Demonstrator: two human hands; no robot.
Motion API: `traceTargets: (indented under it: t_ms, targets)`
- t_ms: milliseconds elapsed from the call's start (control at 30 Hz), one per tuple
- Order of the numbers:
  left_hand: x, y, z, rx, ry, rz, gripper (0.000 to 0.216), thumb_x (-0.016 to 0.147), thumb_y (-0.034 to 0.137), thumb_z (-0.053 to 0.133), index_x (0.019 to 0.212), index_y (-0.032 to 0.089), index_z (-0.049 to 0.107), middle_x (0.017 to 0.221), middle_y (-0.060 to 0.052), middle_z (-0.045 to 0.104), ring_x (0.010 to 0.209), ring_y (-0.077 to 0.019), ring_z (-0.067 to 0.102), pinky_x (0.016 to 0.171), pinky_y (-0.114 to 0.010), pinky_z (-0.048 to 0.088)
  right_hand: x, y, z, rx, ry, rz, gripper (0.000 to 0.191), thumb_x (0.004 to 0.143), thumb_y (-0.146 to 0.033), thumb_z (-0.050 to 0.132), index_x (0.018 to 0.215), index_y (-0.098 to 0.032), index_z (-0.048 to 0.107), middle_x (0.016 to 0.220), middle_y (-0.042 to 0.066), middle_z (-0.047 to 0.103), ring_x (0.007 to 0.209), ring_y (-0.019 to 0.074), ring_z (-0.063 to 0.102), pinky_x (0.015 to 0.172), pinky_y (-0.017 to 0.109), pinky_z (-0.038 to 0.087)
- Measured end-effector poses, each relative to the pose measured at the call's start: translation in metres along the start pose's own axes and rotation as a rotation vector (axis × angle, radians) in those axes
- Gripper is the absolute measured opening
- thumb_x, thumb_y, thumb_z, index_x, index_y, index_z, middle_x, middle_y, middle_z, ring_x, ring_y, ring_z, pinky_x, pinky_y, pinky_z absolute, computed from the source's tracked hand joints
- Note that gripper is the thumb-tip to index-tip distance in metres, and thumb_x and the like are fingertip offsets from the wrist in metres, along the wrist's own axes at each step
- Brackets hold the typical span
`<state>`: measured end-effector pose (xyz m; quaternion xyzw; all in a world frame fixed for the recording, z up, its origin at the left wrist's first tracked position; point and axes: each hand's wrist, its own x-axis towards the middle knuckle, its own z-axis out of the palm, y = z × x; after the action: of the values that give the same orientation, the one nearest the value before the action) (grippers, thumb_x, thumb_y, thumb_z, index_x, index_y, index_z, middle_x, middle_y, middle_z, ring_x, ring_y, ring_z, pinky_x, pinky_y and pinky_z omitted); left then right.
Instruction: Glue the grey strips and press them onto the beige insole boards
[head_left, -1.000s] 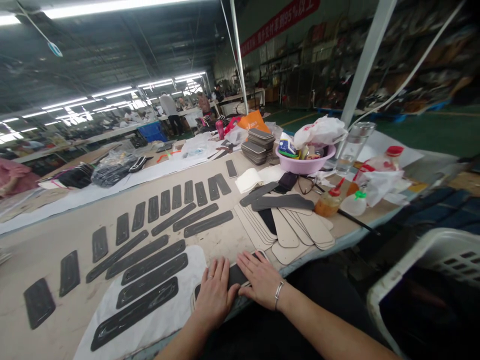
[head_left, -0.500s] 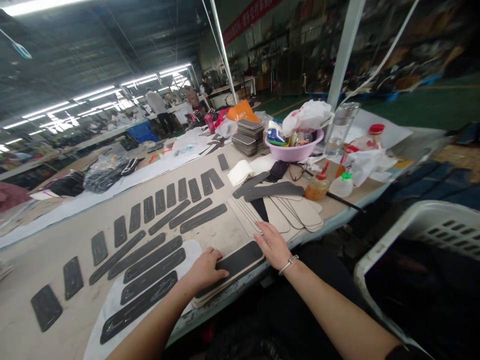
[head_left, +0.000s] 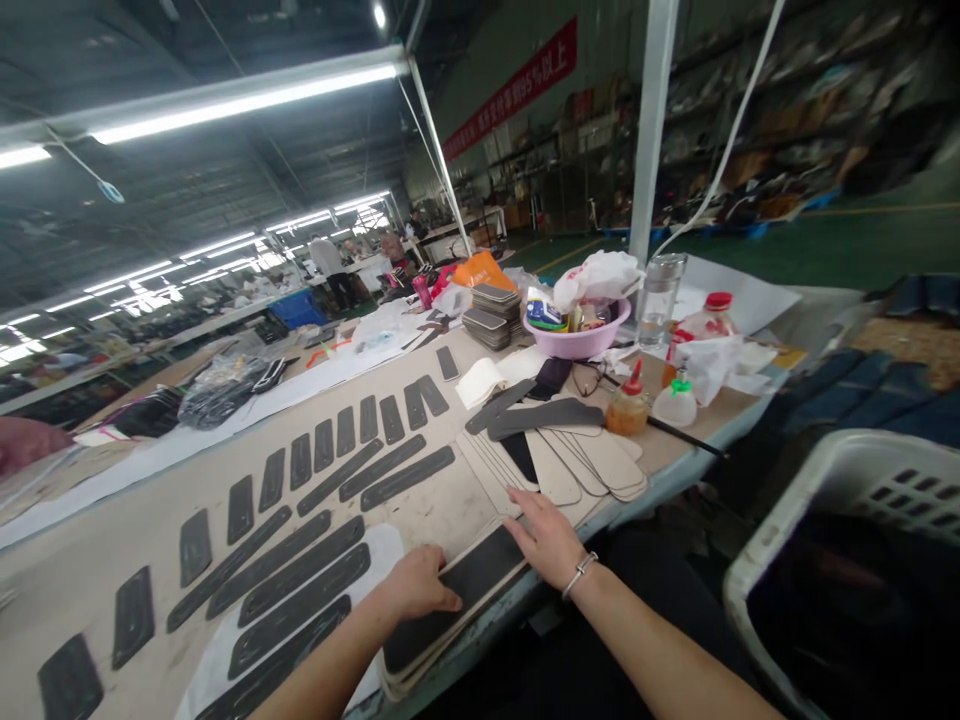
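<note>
At the near edge of the table lies a stack of long panels, a black strip [head_left: 480, 572] on top and pale layers beneath. My left hand [head_left: 421, 585] rests on its far-left side, thumb lying across the black surface and apart from the fingers. At the right end of the strip is my right hand [head_left: 549, 538], fingers stretched out and spread, a silver bracelet on the wrist. Its fingertips reach toward fanned pale panels [head_left: 551, 468]. Beyond my left hand, long black strips [head_left: 304, 600] with a wet-looking sheen lie in a row.
Shorter black pieces [head_left: 300, 460] line the table. A red-tipped glue bottle [head_left: 628, 405], a green-capped bottle [head_left: 676, 405] and a pink basin [head_left: 577, 342] of goods stand farther back, near stacked pieces [head_left: 491, 318]. A white plastic basket [head_left: 847, 470] is at the right.
The camera view has tilted upward, so the table sits lower in the picture. Both hands stay at about the same places on the black strip.
</note>
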<state>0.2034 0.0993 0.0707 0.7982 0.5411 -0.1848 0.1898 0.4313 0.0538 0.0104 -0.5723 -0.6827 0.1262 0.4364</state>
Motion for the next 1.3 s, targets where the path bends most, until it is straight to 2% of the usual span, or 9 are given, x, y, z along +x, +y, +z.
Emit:
traceTargets:
  t_ms: [133, 333, 467, 667, 800, 967, 1100, 1233, 1300]
  targets:
    - [-0.002, 0.001, 0.002, 0.017, 0.039, 0.01, 0.047, 0.053, 0.046, 0.069, 0.088, 0.017, 0.059, 0.094, -0.008, 0.061, 0.086, -0.0248, 0.058, 0.068, -0.03, 0.042, -0.001, 0.0, 0.0, 0.004, 0.005, 0.01, 0.043, 0.085, -0.025, 0.047, 0.126, -0.013, 0.046, 0.111, 0.013, 0.057, 0.104, 0.0237, 0.05, 0.093, 0.04, 0.044]
    - [-0.007, -0.001, 0.004, -0.192, -0.034, -0.052, 0.051, 0.053, 0.04, 0.071, 0.095, 0.016, 0.055, 0.091, -0.005, 0.063, 0.084, -0.0224, 0.059, 0.067, -0.027, 0.042, -0.003, 0.001, 0.0, 0.027, -0.01, 0.012, 0.044, 0.084, -0.022, 0.05, 0.126, -0.012, 0.045, 0.109, 0.012, 0.057, 0.102, 0.0231, 0.051, 0.092, 0.04, 0.044]
    - [-0.017, 0.002, -0.009, -0.262, -0.02, 0.062, 0.041, 0.059, 0.037, 0.068, 0.093, 0.017, 0.057, 0.09, -0.004, 0.064, 0.084, -0.0208, 0.059, 0.067, -0.026, 0.042, -0.004, 0.002, -0.001, 0.059, -0.012, 0.028, 0.045, 0.084, -0.021, 0.051, 0.128, -0.014, 0.043, 0.105, 0.01, 0.059, 0.099, 0.0221, 0.052, 0.09, 0.04, 0.045]
    - [-0.019, 0.013, -0.035, -0.007, 0.288, 0.043, 0.023, 0.074, 0.032, 0.054, 0.092, 0.018, 0.054, 0.095, -0.008, 0.061, 0.092, -0.0221, 0.057, 0.077, -0.029, 0.04, -0.004, 0.0, -0.003, 0.08, -0.02, 0.019, 0.046, 0.085, -0.022, 0.05, 0.129, -0.016, 0.041, 0.106, 0.009, 0.059, 0.1, 0.0218, 0.053, 0.089, 0.04, 0.045]
    - [-0.004, 0.016, -0.018, 0.095, 0.254, -0.014, 0.024, 0.074, 0.022, 0.052, 0.097, 0.016, 0.051, 0.101, -0.01, 0.06, 0.095, -0.0226, 0.057, 0.079, -0.03, 0.041, -0.004, 0.001, -0.004, 0.093, -0.033, 0.026, 0.047, 0.085, -0.021, 0.049, 0.131, -0.015, 0.039, 0.103, 0.01, 0.059, 0.097, 0.0217, 0.053, 0.088, 0.039, 0.045]
    - [0.012, 0.004, 0.0, 0.003, 0.266, -0.036, 0.036, 0.075, 0.021, 0.051, 0.11, 0.014, 0.047, 0.105, -0.012, 0.061, 0.1, -0.024, 0.057, 0.084, -0.031, 0.041, -0.005, -0.001, -0.009, 0.139, -0.075, 0.042, 0.051, 0.084, -0.018, 0.048, 0.133, -0.017, 0.036, 0.1, 0.008, 0.059, 0.092, 0.0202, 0.055, 0.085, 0.037, 0.046]
    - [0.013, -0.003, -0.017, -0.399, 0.203, 0.0, 0.027, 0.067, 0.025, 0.062, 0.092, 0.016, 0.056, 0.091, -0.007, 0.066, 0.089, -0.0245, 0.061, 0.078, -0.033, 0.045, -0.008, -0.002, -0.013, 0.173, -0.11, 0.059, 0.051, 0.084, -0.018, 0.046, 0.134, -0.016, 0.035, 0.099, 0.008, 0.06, 0.091, 0.0194, 0.056, 0.083, 0.035, 0.047]
    - [0.016, 0.003, -0.042, -1.226, 0.014, 0.086, 0.041, 0.068, 0.033, 0.068, 0.105, 0.019, 0.055, 0.09, -0.005, 0.068, 0.078, -0.0225, 0.065, 0.072, -0.035, 0.051, -0.009, 0.0, -0.015, 0.194, -0.18, 0.078, 0.051, 0.084, -0.016, 0.045, 0.134, -0.016, 0.036, 0.097, 0.007, 0.061, 0.086, 0.0179, 0.057, 0.08, 0.033, 0.047]
    - [0.026, 0.009, -0.054, -1.466, 0.01, 0.086, 0.048, 0.066, 0.033, 0.073, 0.108, 0.019, 0.054, 0.091, -0.007, 0.069, 0.077, -0.023, 0.066, 0.073, -0.037, 0.053, -0.009, 0.0, -0.016, 0.192, -0.208, 0.084, 0.051, 0.083, -0.015, 0.044, 0.134, -0.016, 0.037, 0.095, 0.006, 0.061, 0.084, 0.0177, 0.057, 0.08, 0.032, 0.047]
